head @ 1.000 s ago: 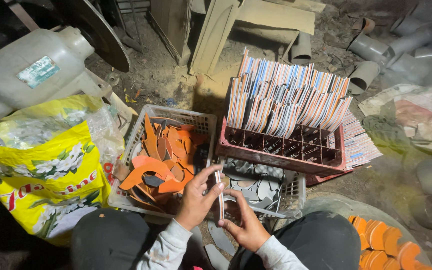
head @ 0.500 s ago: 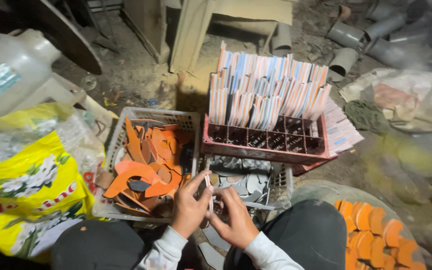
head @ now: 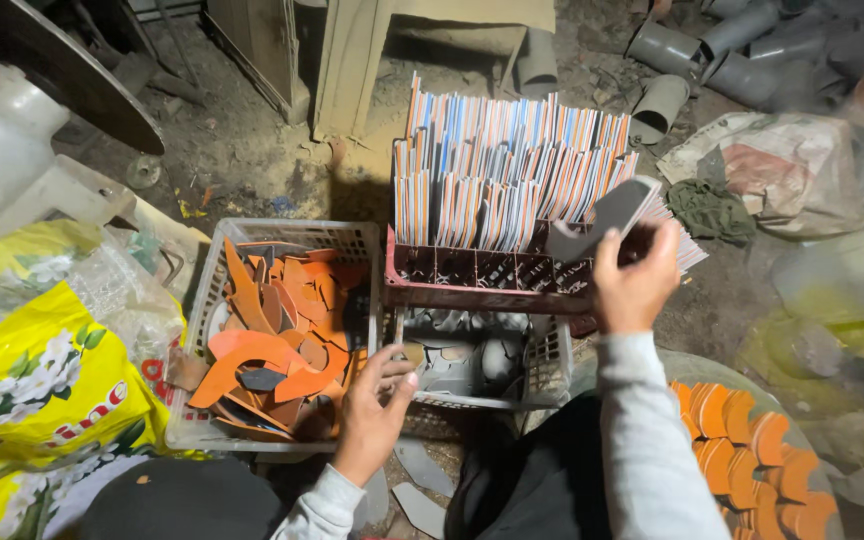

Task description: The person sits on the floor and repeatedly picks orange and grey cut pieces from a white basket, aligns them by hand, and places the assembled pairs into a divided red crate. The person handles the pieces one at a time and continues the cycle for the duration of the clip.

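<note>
Yellow sack [head: 42,400] lies left. Left hand [head: 372,415], grip loose and holding nothing, rests at the orange-scrap basket [head: 272,330]. Right hand [head: 637,280] grasps a grey piece [head: 602,218] above the red crate [head: 492,280] of upright striped pieces [head: 512,170]. Judged step: slotting the piece; needs a free compartment.

Upright cards [head: 512,165] are filling the back of the red crate [head: 482,295], leaving its front cells [head: 472,268] open from above. Orange offcuts [head: 272,330] are crowding the white basket [head: 202,300]. The right hand [head: 637,280] is blocking the crate's right corner.
</note>
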